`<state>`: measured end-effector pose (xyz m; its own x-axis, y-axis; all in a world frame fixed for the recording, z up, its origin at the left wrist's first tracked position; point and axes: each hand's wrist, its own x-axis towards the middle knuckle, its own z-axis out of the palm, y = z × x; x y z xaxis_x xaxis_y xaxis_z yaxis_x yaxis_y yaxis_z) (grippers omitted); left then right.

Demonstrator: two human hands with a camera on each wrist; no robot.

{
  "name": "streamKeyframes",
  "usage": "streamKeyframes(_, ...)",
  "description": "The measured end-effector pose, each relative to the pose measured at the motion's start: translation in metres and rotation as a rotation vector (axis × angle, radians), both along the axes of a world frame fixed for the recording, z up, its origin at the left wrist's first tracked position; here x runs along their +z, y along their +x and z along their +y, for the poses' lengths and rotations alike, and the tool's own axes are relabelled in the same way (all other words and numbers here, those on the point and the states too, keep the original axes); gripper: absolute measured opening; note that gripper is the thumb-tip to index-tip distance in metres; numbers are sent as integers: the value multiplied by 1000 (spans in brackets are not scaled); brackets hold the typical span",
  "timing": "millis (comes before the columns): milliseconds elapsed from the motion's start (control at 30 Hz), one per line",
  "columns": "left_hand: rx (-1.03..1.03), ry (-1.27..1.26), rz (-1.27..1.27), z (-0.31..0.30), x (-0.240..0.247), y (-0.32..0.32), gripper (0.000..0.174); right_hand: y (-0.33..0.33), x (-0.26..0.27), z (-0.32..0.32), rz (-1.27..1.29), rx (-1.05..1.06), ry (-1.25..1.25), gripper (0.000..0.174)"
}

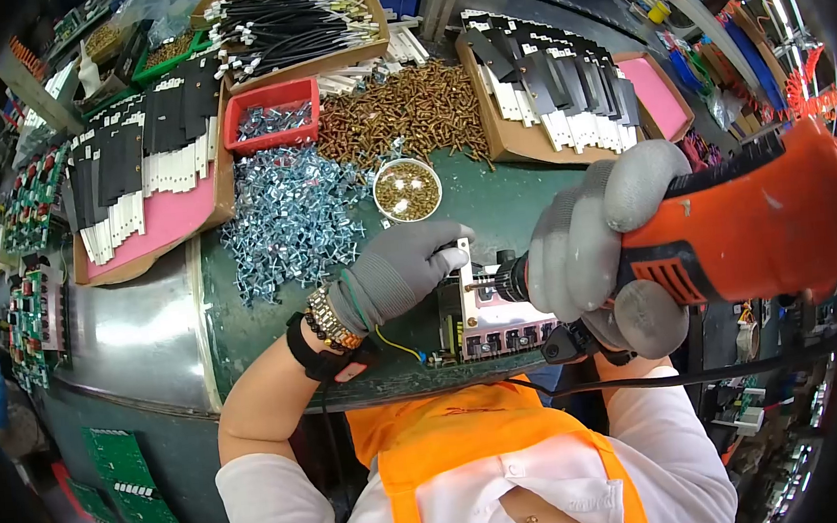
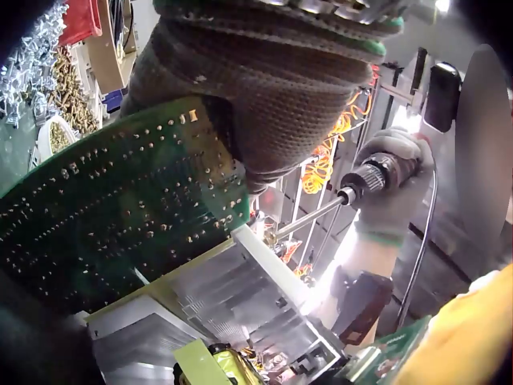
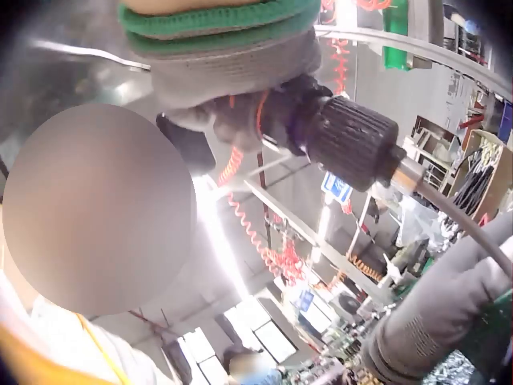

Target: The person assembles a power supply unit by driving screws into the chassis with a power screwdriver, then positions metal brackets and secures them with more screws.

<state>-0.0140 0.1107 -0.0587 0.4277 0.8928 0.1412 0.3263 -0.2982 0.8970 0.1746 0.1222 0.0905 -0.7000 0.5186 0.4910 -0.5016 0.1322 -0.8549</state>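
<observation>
My gloved right hand (image 1: 585, 248) grips an orange-red power drill (image 1: 750, 221), its bit pointing left. In the left wrist view the long bit (image 2: 309, 220) runs from the chuck (image 2: 367, 180) to the end of a white strip (image 2: 276, 269). This strip stands along the edge of a green circuit board (image 2: 120, 200) with finned metal heat sinks (image 2: 232, 293). My gloved left hand (image 1: 395, 273) holds the board assembly at its upper corner, thumb and finger by the white strip's top. In the right wrist view the drill's ribbed chuck (image 3: 353, 140) shows close up.
Beyond the hands lie a pile of silvery clips (image 1: 292, 212), a heap of brass-coloured screws (image 1: 402, 110) and a round white tub (image 1: 407, 190) of small parts. Cardboard trays with black and white strips (image 1: 562, 83) flank them. A black cable (image 1: 683, 378) crosses near my body.
</observation>
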Motion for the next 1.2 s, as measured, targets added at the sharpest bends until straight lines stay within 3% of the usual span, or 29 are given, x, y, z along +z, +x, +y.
streamKeyframes(100, 0, 3, -6, 1, 3, -1, 24, 0, 3, -1, -22, 37, 3, 27)
streamKeyframes(167, -19, -37, -11, 2, 3, -1, 24, 2, 4, -3, -156, -80, 160, 53)
streamKeyframes(500, -23, -50, 27, -1, 4, -1, 29, 3, 9, -25, 102, 60, 57, 57)
streamKeyframes(600, -27, -63, 33, -1, 5, -1, 30, 2, 4, -35, 69, -93, -20, 54)
streamKeyframes(967, -16, -28, 37, 0, 0, -1, 30, 2, -12, -44, 119, -93, -70, 53)
streamKeyframes(1200, -2, -38, 50, 1, -1, 2, 29, -80, -27, -33, 150, -76, -94, 52)
